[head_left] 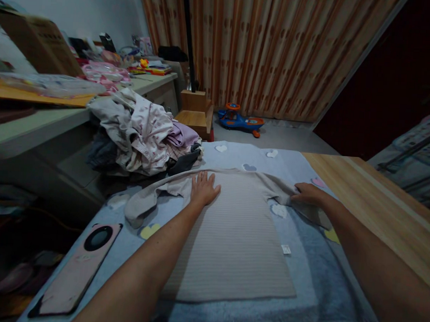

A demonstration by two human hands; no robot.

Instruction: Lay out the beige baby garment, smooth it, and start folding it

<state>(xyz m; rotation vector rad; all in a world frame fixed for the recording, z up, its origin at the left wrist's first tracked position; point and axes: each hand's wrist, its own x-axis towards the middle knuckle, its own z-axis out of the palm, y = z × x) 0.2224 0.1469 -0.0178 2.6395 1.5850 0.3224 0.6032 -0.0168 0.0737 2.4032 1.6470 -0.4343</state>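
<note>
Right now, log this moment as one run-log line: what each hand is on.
left hand: flat on beige ribbed top | right hand: on its sleeve | beneath: blue heart-print blanket

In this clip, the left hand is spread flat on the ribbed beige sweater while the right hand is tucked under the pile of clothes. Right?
No: the head view shows the right hand on a sleeve of the ribbed beige sweater, not under the pile of clothes. The left hand spread flat is as stated.

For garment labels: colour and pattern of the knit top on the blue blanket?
Long-sleeved knit top: pale grey-beige, fine horizontal stripes; best in the head view.
</note>
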